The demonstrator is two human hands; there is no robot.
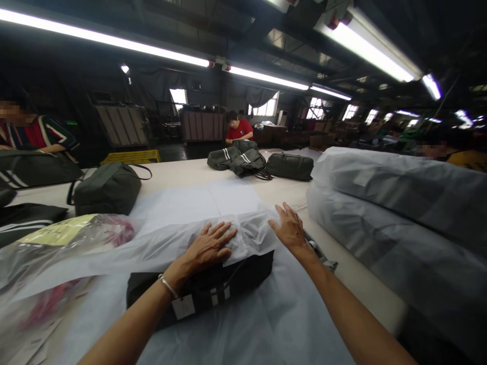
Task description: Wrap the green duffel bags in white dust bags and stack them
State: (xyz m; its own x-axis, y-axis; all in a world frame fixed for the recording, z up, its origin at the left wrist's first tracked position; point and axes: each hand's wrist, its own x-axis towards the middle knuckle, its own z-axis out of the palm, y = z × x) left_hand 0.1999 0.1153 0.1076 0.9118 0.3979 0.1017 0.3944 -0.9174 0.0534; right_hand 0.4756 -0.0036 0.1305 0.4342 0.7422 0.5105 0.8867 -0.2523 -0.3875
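Observation:
A dark duffel bag (247, 276) with white stripes and a white hang tag (183, 307) lies in front of me on a wide sheet of thin white wrapping paper (281, 324). The paper's far part is folded over the top of the bag. My left hand (209, 244) rests flat on that fold, fingers spread, pressing the paper against the bag. At the bag's right end, my right hand (289, 226) is held with its fingers apart beside the crumpled paper edge; whether it touches the paper I cannot tell. Neither hand grips anything.
Two paper-wrapped bundles (380, 203) are stacked at the right. Several dark bags (247, 161) stand farther back, and another bag (108, 190) is at the left. A clear plastic bag (76, 238) with pink contents lies at my left. Co-workers (240, 131) are across the table.

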